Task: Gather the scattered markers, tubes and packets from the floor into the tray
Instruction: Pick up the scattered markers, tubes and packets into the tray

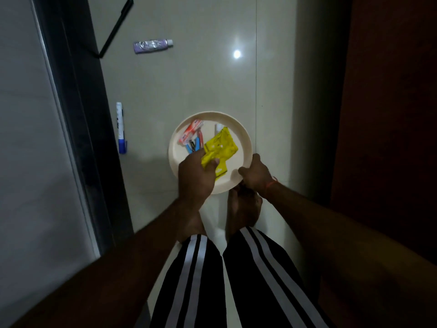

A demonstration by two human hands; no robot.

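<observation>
A round cream tray [244,138] is held above the floor. My right hand [254,172] grips its near right rim. My left hand [196,172] pinches a yellow packet [221,144] that lies over the tray's middle. In the tray there are also a red-and-white tube [190,131], a small blue-and-orange item [194,145] and a white piece [218,127] half hidden behind the packet. On the floor lie a white marker with a blue cap [120,126], a purple tube [152,45] and a black pen [117,26].
A dark door frame [78,102] runs along the left, a brown wooden panel [390,114] along the right. My bare feet [243,207] and striped trousers [212,280] are below the tray. A lamp's glare [237,53] shines on the tiled floor.
</observation>
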